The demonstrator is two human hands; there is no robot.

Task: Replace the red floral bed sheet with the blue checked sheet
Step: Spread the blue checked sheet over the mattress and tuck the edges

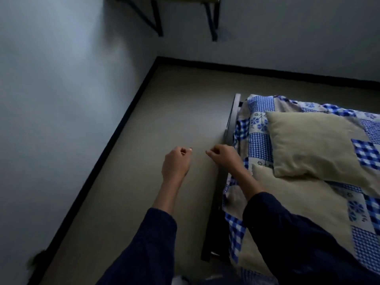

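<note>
Looking at the left hand (pixel 175 161) in the middle of the frame, what does it grip?

Nothing that I can see. Its fingers are loosely curled, thumb and forefinger tips close together, and it hangs over the plain beige floor (pixel 164 103).

And the right hand (pixel 223 156)?

Much the same: knuckles up, fingers loosely bent, nothing between them. It sits just right of the left hand, the two apart, beside the dark metal bed frame (pixel 232 120). Whether it touches the frame I cannot tell.

Where is the blue checked patchwork sheet (pixel 260 145)?

Spread over the bed on the right side of the frame, its edge hanging down over the frame's side, just right of the right wrist.

Anything lying on it?

A beige square pillow (pixel 312 145) at right of centre, and a second, larger beige cushion (pixel 287 202) below it, partly under the dark blue sleeve (pixel 298 239) of the right arm.

What else is in the room?

A wooden wall shelf on dark brackets (pixel 156 19) at the top of the frame, and a black skirting strip (pixel 123 124) running along the foot of the pale walls
</note>
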